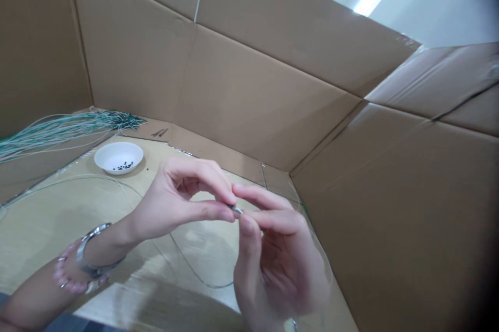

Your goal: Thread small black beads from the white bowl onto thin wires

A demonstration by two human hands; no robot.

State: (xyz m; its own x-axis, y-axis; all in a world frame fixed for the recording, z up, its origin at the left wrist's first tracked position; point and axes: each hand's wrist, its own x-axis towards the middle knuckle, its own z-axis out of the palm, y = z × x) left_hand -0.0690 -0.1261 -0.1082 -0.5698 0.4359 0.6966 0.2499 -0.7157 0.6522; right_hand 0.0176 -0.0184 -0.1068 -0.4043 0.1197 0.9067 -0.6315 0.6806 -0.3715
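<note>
My left hand (187, 197) and my right hand (280, 249) meet fingertip to fingertip above the table. Between them they pinch a small dark green and white piece (235, 209), which looks like the end of a thin wire; the fingers cover most of it. Each thumb presses against the fingers of its own hand. A thin wire (202, 281) loops below the hands over the tabletop. Beyond my left wrist stands a white bowl (103, 158) with several tiny black pieces (123, 167) in it.
A bundle of green and white wires (70, 129) lies on cardboard at the far left. Small dark metal tools (159, 133) rest near the back wall. High cardboard walls (253, 93) enclose the pale table (35, 238). A single dark speck (147, 169) lies right of the bowl.
</note>
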